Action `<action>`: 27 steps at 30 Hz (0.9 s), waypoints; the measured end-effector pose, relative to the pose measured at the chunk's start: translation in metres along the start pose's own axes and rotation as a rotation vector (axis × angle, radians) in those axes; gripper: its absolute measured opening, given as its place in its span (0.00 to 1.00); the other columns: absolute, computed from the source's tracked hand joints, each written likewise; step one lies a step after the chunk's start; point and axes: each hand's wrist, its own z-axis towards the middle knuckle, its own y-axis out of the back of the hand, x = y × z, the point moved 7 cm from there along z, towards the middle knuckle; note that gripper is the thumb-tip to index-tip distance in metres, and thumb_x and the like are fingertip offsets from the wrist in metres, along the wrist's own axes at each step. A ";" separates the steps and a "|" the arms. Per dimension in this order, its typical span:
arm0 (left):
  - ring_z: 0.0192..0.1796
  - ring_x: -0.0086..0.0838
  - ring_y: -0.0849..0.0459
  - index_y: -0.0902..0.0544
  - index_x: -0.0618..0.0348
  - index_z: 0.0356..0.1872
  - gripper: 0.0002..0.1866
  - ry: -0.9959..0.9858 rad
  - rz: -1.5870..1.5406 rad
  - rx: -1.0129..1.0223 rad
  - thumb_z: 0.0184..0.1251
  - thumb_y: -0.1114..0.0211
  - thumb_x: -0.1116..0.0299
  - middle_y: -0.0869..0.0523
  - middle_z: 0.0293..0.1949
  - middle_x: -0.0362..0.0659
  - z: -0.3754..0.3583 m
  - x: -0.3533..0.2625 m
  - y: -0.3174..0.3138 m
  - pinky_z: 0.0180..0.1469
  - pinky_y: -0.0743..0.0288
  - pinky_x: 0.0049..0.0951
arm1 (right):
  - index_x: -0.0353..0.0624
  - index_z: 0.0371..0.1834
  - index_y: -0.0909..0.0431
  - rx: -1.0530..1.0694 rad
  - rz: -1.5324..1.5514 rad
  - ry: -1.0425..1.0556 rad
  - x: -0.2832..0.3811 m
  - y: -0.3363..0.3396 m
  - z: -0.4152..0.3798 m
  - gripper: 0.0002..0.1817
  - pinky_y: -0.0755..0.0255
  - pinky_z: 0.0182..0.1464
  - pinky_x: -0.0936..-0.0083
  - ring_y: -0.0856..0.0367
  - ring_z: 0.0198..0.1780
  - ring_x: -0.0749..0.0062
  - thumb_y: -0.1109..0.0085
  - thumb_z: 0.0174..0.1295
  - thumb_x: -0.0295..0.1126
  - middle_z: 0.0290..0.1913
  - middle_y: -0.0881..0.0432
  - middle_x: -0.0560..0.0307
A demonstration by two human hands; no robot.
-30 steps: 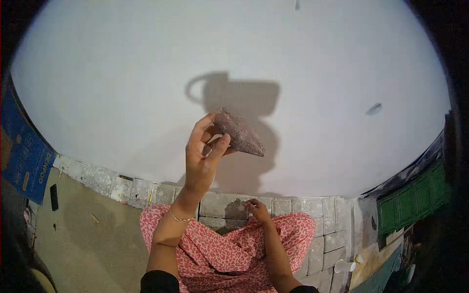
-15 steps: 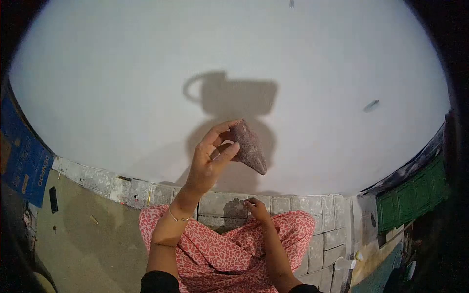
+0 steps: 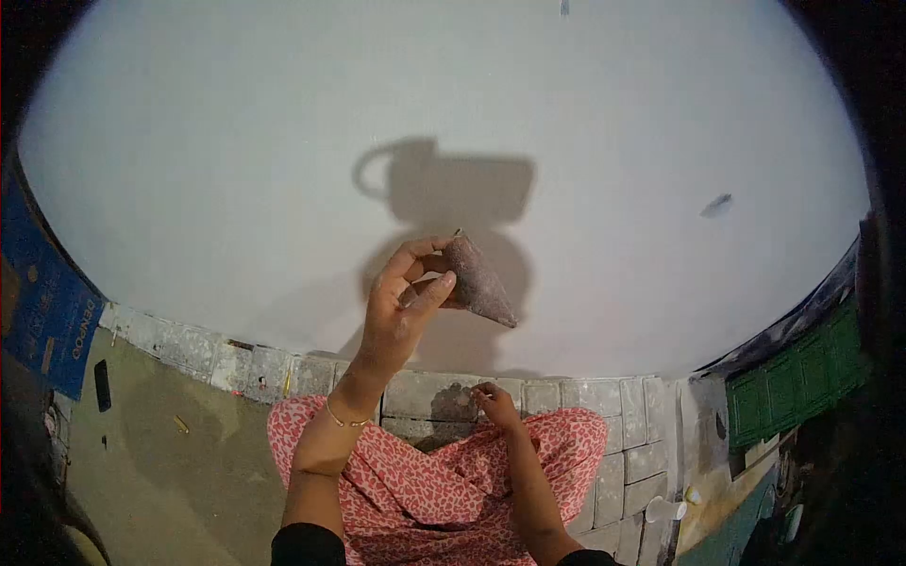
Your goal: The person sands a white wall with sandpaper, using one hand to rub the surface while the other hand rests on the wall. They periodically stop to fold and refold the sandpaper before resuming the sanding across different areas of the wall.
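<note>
Left hand [image 3: 398,309]: partly closed, pinching brown pointed object [image 3: 482,286]; loosened pinch could drop it. Right hand [image 3: 499,408]: loosely curled, contents unclear.

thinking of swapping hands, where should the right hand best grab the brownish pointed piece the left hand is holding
Probably by the tapering lower end of the brownish pointed piece, with the right hand coming from the right. The left hand pinches its left side between thumb and fingers, while that narrow tip slants down to the right, clear of them.
</note>
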 end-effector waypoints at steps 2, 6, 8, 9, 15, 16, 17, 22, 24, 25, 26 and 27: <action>0.43 0.23 0.20 0.29 0.64 0.53 0.16 0.013 0.021 0.018 0.65 0.44 0.75 0.21 0.42 0.44 -0.001 0.000 0.001 0.47 0.20 0.26 | 0.38 0.46 0.23 0.002 0.005 -0.025 0.005 0.001 -0.002 0.15 0.28 0.42 0.74 0.21 0.40 0.71 0.48 0.65 0.38 0.39 0.18 0.53; 0.39 0.21 0.20 0.27 0.64 0.50 0.14 -0.003 0.110 0.080 0.63 0.43 0.76 0.21 0.40 0.43 -0.003 0.007 -0.005 0.42 0.19 0.22 | 0.40 0.49 0.23 0.037 0.320 -0.008 -0.002 -0.006 0.009 0.15 0.30 0.48 0.74 0.21 0.43 0.71 0.50 0.67 0.38 0.45 0.19 0.55; 0.39 0.21 0.20 0.26 0.63 0.49 0.14 0.003 0.159 0.129 0.63 0.43 0.76 0.21 0.40 0.43 -0.007 0.011 -0.012 0.41 0.20 0.22 | 0.38 0.51 0.25 0.000 0.483 0.045 0.042 0.004 -0.002 0.18 0.30 0.49 0.72 0.22 0.45 0.69 0.51 0.67 0.40 0.46 0.20 0.53; 0.39 0.20 0.20 0.25 0.63 0.49 0.13 0.013 0.205 0.173 0.63 0.43 0.76 0.21 0.39 0.42 -0.009 0.013 -0.018 0.41 0.20 0.21 | 0.35 0.52 0.27 -0.034 0.642 0.093 0.062 0.011 -0.006 0.21 0.30 0.50 0.70 0.22 0.47 0.67 0.51 0.68 0.42 0.48 0.21 0.52; 0.38 0.21 0.20 0.25 0.64 0.50 0.15 0.264 0.229 0.459 0.60 0.42 0.78 0.22 0.34 0.42 -0.020 0.029 -0.045 0.40 0.22 0.21 | 0.34 0.60 0.36 0.258 1.407 0.213 0.216 0.048 -0.063 0.29 0.30 0.55 0.67 0.25 0.53 0.64 0.54 0.67 0.49 0.56 0.27 0.46; 0.37 0.20 0.20 0.25 0.64 0.50 0.15 0.218 0.274 0.474 0.60 0.41 0.78 0.21 0.34 0.42 -0.020 0.029 -0.046 0.40 0.22 0.20 | 0.34 0.61 0.37 0.286 1.476 0.223 0.221 0.056 -0.068 0.30 0.30 0.55 0.67 0.25 0.55 0.62 0.54 0.66 0.49 0.57 0.27 0.45; 0.37 0.20 0.20 0.25 0.64 0.50 0.15 0.171 0.319 0.488 0.61 0.41 0.78 0.21 0.33 0.42 -0.020 0.028 -0.048 0.40 0.22 0.20 | 0.34 0.61 0.37 0.283 1.472 0.229 0.224 0.062 -0.070 0.30 0.30 0.55 0.67 0.25 0.55 0.62 0.54 0.66 0.49 0.57 0.27 0.45; 0.39 0.21 0.19 0.25 0.62 0.53 0.19 0.228 0.231 0.373 0.59 0.38 0.78 0.21 0.37 0.41 -0.016 0.020 -0.036 0.40 0.20 0.23 | 0.38 0.50 0.29 0.039 0.984 0.312 0.229 0.115 -0.079 0.16 0.28 0.32 0.84 0.23 0.29 0.81 0.43 0.61 0.32 0.32 0.21 0.62; 0.39 0.22 0.18 0.25 0.63 0.53 0.19 0.235 0.242 0.339 0.58 0.37 0.79 0.20 0.38 0.41 -0.015 0.018 -0.034 0.41 0.20 0.23 | 0.40 0.41 0.25 -0.074 0.752 0.321 0.246 0.138 -0.086 0.09 0.33 0.27 0.87 0.26 0.23 0.83 0.41 0.60 0.29 0.27 0.22 0.64; 0.39 0.23 0.17 0.26 0.62 0.52 0.20 0.083 0.289 0.262 0.57 0.36 0.78 0.19 0.38 0.42 -0.012 0.010 -0.030 0.39 0.20 0.23 | 0.40 0.40 0.25 -0.227 0.703 0.325 0.256 0.156 -0.094 0.08 0.32 0.29 0.86 0.26 0.25 0.83 0.41 0.60 0.29 0.28 0.22 0.64; 0.38 0.25 0.16 0.26 0.62 0.52 0.20 -0.066 0.333 0.184 0.57 0.34 0.76 0.18 0.38 0.43 -0.010 0.003 -0.026 0.38 0.20 0.23 | 0.41 0.39 0.25 -0.380 0.654 0.327 0.269 0.172 -0.104 0.07 0.32 0.31 0.86 0.26 0.27 0.83 0.41 0.60 0.29 0.28 0.23 0.64; 0.38 0.25 0.16 0.26 0.62 0.52 0.20 -0.073 0.322 0.185 0.57 0.34 0.76 0.18 0.38 0.43 -0.007 0.004 -0.024 0.38 0.20 0.23 | 0.41 0.36 0.26 -0.508 0.759 0.555 0.299 0.187 -0.112 0.05 0.32 0.35 0.85 0.27 0.32 0.84 0.42 0.61 0.29 0.30 0.24 0.64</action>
